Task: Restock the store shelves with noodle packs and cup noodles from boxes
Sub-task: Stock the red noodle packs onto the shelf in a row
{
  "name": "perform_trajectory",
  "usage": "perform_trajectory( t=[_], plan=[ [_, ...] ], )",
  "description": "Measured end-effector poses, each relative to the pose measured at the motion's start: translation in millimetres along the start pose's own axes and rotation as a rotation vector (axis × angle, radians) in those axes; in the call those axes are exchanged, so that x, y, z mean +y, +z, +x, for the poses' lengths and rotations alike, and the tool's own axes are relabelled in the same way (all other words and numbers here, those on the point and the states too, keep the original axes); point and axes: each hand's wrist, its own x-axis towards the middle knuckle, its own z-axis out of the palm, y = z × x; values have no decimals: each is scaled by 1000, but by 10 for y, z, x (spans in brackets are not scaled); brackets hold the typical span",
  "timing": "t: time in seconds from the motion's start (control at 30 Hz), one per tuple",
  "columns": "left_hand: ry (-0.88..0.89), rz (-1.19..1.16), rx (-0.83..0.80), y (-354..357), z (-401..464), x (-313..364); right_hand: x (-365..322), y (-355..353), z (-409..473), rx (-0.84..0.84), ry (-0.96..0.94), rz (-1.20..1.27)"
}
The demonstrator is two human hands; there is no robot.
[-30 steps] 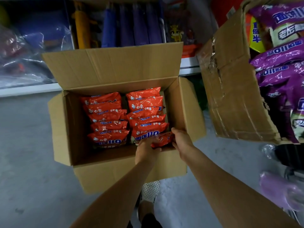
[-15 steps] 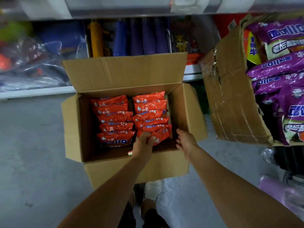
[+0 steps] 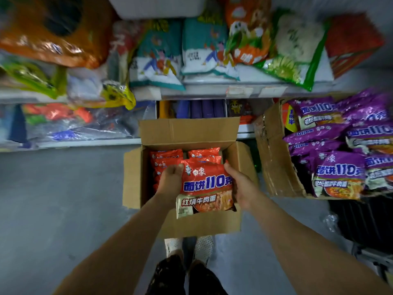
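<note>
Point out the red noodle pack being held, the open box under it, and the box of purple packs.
red noodle pack (image 3: 205, 184): head view, on its blue lettering.
open box (image 3: 189, 129): head view, on its raised back flap.
box of purple packs (image 3: 274, 167): head view, on its taped side wall.

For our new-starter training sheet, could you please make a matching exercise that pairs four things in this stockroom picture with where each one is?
Things:
1. red noodle pack
2. purple noodle packs
3. teal and white bags
4. white shoes

Places:
A. on the shelf above the boxes
B. on the floor below the open box
C. between the left hand and right hand
D. in the torn box at right

Pairs: 1-C, 2-D, 3-A, 4-B
</note>
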Motion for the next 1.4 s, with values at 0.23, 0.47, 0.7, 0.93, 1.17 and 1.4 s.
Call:
perform_trajectory(
  t=[0.23,0.47,0.7,0.93,1.17,1.4],
  plan=[
    [114,-31,111,-295,-847,812,-432,266,-971,-22,-266,49],
    [325,-70,168,-368,-1492,1556,-1006,586,-1848,24,-422,157],
    [527,-173,205,-269,-2361,2270,-1645,710,-2614,-54,-549,141],
    [689,-269,123,-160,-3066,2839,-2215,658,-3311,79,-883,32],
    [847,-358,125,29,-3666,3414,-2499,595,-3853,167,-1033,-14],
    [935,-416,124,153,-4064,3670,-2594,484,-4204,248,-1219,-100]
  ],
)
